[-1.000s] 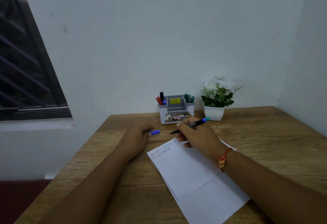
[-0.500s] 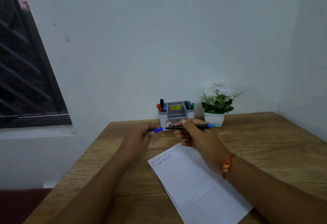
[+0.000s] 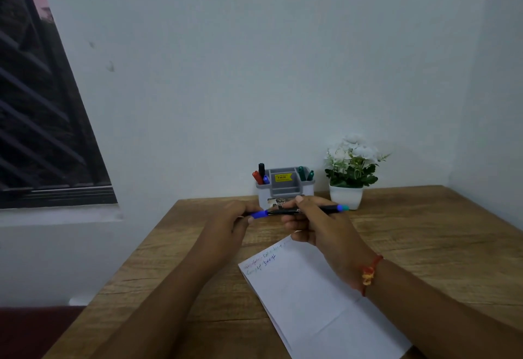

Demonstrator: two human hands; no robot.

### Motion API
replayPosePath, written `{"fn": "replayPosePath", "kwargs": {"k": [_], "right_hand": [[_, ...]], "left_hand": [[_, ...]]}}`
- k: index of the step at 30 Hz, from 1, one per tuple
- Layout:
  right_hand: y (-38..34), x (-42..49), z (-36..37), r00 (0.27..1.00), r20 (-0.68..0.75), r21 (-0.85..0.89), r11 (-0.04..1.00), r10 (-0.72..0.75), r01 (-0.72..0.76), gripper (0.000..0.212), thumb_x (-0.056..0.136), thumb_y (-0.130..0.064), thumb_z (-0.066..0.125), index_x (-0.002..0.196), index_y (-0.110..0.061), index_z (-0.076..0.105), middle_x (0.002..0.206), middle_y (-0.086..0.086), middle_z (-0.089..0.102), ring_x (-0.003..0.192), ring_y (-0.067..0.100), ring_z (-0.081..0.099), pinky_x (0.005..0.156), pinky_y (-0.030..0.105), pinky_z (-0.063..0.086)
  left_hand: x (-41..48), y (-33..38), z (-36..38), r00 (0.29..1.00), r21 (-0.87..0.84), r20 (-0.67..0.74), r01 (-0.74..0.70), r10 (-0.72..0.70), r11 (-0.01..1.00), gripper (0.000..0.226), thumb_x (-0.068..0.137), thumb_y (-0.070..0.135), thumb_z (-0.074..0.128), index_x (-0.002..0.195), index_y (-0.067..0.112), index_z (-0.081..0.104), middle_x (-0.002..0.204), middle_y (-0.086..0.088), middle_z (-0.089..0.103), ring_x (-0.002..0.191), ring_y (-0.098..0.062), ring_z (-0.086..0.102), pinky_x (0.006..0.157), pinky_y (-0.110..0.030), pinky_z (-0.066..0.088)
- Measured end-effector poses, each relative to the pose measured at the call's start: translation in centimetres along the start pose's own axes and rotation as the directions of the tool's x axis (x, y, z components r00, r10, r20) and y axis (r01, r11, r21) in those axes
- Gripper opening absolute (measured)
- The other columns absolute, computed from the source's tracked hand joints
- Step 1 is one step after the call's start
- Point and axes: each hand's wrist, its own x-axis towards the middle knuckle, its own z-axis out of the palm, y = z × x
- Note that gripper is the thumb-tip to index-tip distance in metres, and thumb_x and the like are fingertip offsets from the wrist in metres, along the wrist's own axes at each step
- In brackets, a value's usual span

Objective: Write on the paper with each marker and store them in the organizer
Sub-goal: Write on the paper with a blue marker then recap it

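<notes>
The right hand (image 3: 319, 225) pinches a slim black marker with a teal end (image 3: 311, 210) level above the wooden table (image 3: 424, 234), while the left hand (image 3: 229, 225) pinches its blue cap (image 3: 259, 214) at the tip, at nine o'clock from the barrel. To cap it well, I would keep both in line and press straight until seated. The white creased paper (image 3: 319, 302) lies at six o'clock, and the grey plastic organizer (image 3: 284, 186) at twelve.

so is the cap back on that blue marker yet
Not clearly on: the blue cap in the left hand meets the tip of the marker held by the right hand; whether it is seated, I cannot tell.
</notes>
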Motion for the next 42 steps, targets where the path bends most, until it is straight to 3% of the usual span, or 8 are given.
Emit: {"fn": "replayPosePath", "kwargs": {"k": [7,12,18,22,26,37,42], "right_hand": [[-0.2,-0.1,0.1,1.0,0.017,-0.005,1.0,0.014,-0.014,0.026,0.103,-0.021,0.055,0.106,-0.004,0.074,0.094,0.022,0.077,0.074,0.016,0.071,0.06,0.024,0.059],[-0.3,-0.1,0.1,0.999,0.03,-0.009,1.0,0.013,-0.013,0.018,0.101,-0.02,0.058,0.101,-0.003,0.066,0.093,0.02,0.078,0.075,0.018,0.073,0.063,0.027,0.06],[-0.2,0.0,-0.3,1.0,-0.027,-0.117,0.993,-0.006,0.002,0.018,0.093,-0.029,0.069,0.09,-0.012,0.073,0.072,0.007,0.074,0.063,0.011,0.065,0.054,0.023,0.052],[-0.1,0.0,-0.4,0.999,-0.014,-0.01,0.999,0.039,-0.039,0.021,0.092,-0.028,0.069,0.096,-0.009,0.077,0.074,0.007,0.072,0.063,0.008,0.064,0.057,0.022,0.052],[0.0,0.1,-0.3,0.995,0.005,0.092,0.99,0.103,-0.103,0.028,0.097,-0.032,0.063,0.1,-0.008,0.077,0.079,0.011,0.075,0.065,0.01,0.068,0.06,0.023,0.056],[0.2,0.4,-0.6,0.991,0.09,0.005,0.995,0.101,-0.102,0.025,0.097,-0.021,0.064,0.103,0.0,0.075,0.076,0.011,0.073,0.065,0.01,0.067,0.058,0.018,0.056],[0.0,0.5,-0.4,0.989,0.106,0.091,0.989,0.107,-0.117,0.028,0.095,-0.025,0.064,0.103,-0.002,0.076,0.08,0.013,0.075,0.065,0.01,0.069,0.059,0.019,0.058]], "left_hand": [[-0.1,0.3,0.0,0.999,-0.034,-0.01,-0.036,0.035,0.999,0.029,0.095,0.011,0.056,0.114,0.03,0.066,0.107,0.015,0.065,0.099,-0.001,0.058,0.083,-0.016,0.045],[-0.2,0.6,0.1,0.999,-0.081,-0.015,-0.03,0.029,0.996,0.027,0.092,0.012,0.062,0.108,0.032,0.067,0.103,0.02,0.064,0.098,0.004,0.057,0.081,-0.012,0.044],[-0.3,1.2,0.0,0.999,-0.117,-0.038,-0.005,0.001,0.993,0.026,0.084,0.012,0.072,0.105,0.027,0.07,0.102,0.015,0.067,0.096,0.002,0.06,0.082,-0.012,0.046],[-0.4,1.5,-0.1,0.999,-0.161,-0.03,0.032,-0.037,0.986,0.027,0.083,0.014,0.073,0.101,0.034,0.07,0.101,0.017,0.068,0.095,0.006,0.06,0.081,-0.01,0.046],[-0.6,1.8,-0.2,0.997,-0.214,-0.019,0.067,-0.073,0.975,0.025,0.083,0.014,0.073,0.097,0.036,0.07,0.094,0.016,0.07,0.09,0.002,0.063,0.08,-0.019,0.052],[-1.1,2.2,-0.5,0.983,-0.438,0.04,0.177,-0.177,0.881,0.022,0.081,-0.001,0.072,0.097,0.014,0.077,0.082,0.001,0.075,0.072,-0.007,0.068,0.068,-0.018,0.054],[-1.1,2.4,-0.5,0.969,-0.517,0.032,0.224,-0.243,0.826,0.021,0.081,0.005,0.074,0.096,0.018,0.076,0.085,0.004,0.075,0.075,-0.006,0.069,0.067,-0.015,0.053]]}}
